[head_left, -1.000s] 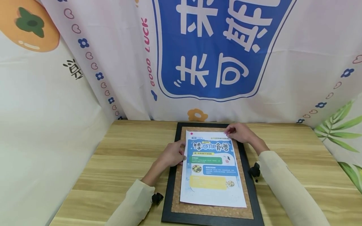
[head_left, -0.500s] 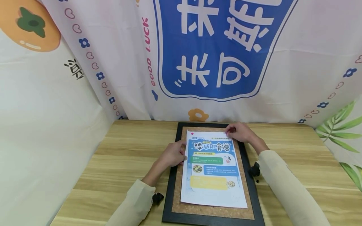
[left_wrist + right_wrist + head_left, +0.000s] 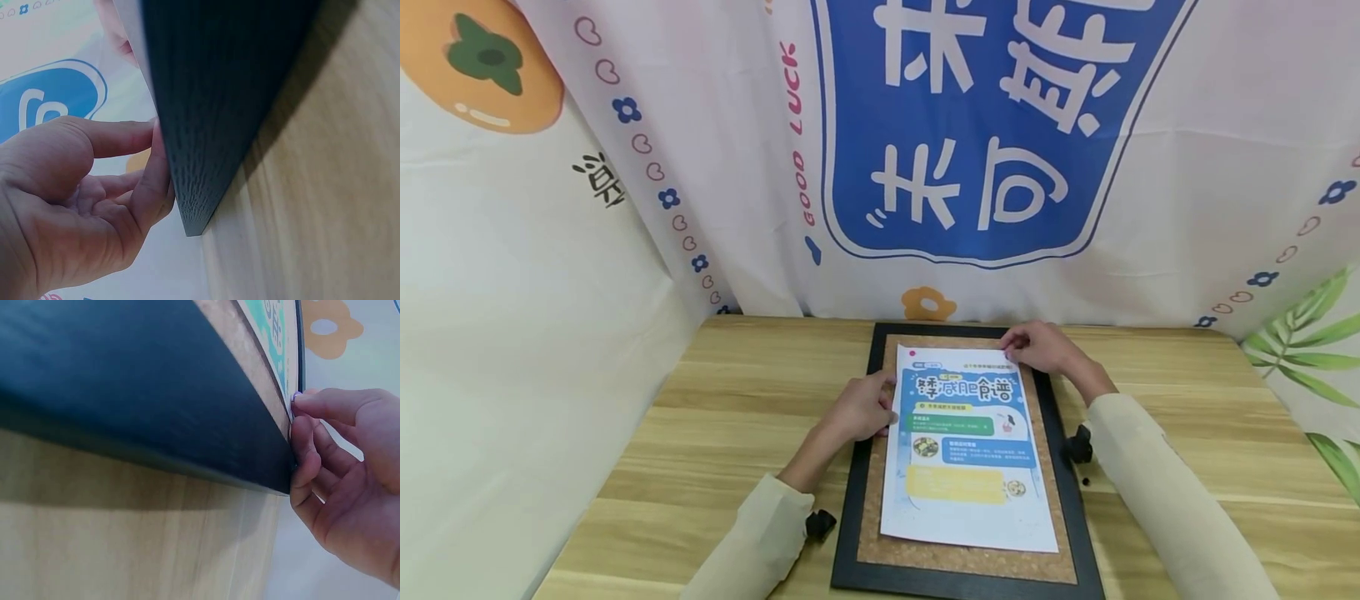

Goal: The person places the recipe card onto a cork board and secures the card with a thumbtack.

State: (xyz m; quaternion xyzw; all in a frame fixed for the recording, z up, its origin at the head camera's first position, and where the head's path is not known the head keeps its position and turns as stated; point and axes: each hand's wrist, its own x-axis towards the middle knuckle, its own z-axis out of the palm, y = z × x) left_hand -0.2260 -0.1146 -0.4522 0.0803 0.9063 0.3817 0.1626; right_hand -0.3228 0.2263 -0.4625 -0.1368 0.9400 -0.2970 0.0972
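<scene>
A printed paper poster [image 3: 967,525] lies on a cork board [image 3: 962,560] with a black frame [image 3: 970,581]. A pink push pin [image 3: 912,353] sits at the poster's top left corner. My left hand [image 3: 861,407] holds the poster's left edge; its fingertips are partly hidden by the frame in the left wrist view. My right hand [image 3: 1041,348] is at the top right corner. In the right wrist view its thumb and fingers pinch a small push pin [image 3: 296,397], mostly covered by the thumb, against the paper.
The board lies on a wooden table [image 3: 737,400], near its far edge. Behind hangs a printed white cloth [image 3: 760,167] with a blue emblem, and more cloth covers the left side. Black wrist devices [image 3: 820,524] sit at both cuffs.
Both hands stay in almost the same places on the poster. The head view has shifted slightly, and the pin at the right fingertips shows less.
</scene>
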